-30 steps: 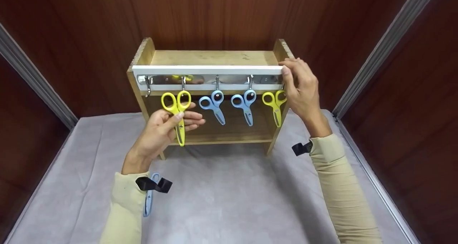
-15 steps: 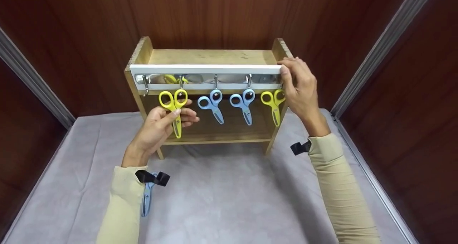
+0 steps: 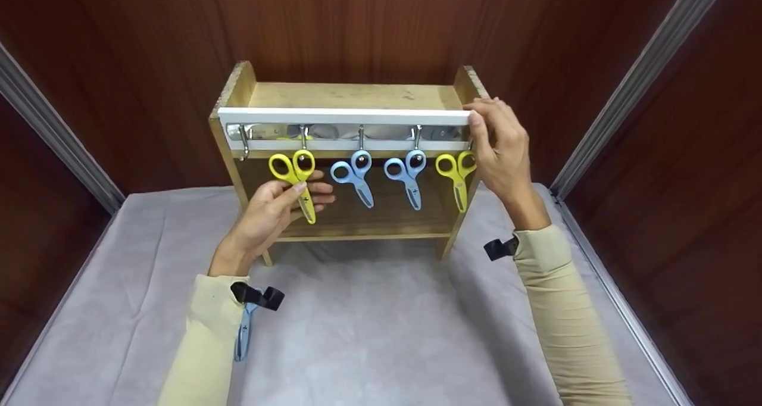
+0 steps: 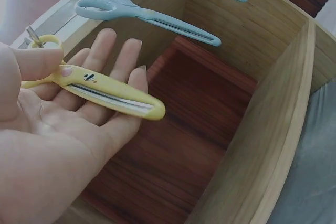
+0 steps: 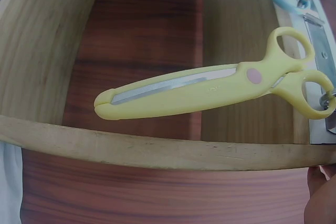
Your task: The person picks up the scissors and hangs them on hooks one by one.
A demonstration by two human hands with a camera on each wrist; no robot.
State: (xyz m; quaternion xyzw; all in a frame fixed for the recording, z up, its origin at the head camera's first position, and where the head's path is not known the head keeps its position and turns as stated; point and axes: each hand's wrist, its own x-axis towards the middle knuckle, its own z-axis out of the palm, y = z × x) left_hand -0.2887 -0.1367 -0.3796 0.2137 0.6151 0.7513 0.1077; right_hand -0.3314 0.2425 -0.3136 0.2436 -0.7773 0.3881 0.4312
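Yellow scissors (image 3: 306, 203) hang at the second hook from the left, one handle ring around the hook's tip. My left hand (image 3: 262, 218) pinches them near the pivot, thumb in front and the other fingers stretched out behind; the left wrist view shows the blade guard (image 4: 113, 93) lying across those fingers. At the right end of the white hook rack (image 3: 357, 116), my right hand (image 3: 503, 147) grips the corner, thumb on the front. Two blue scissors (image 3: 360, 183) and another yellow pair (image 5: 178, 93) hang from the hooks to the right.
Behind the rack stands a wooden shelf (image 3: 357, 95). The leftmost hook (image 3: 244, 143) bears nothing. Another blue pair of scissors (image 3: 243, 334) lies on the grey cloth (image 3: 369, 322), partly hidden by the left sleeve. Dark wood panels (image 3: 369, 31) surround the area.
The yellow scissors in my left hand have risen, and their tip has swung to the right. The left hand has moved up slightly. My right hand keeps its place on the rack.
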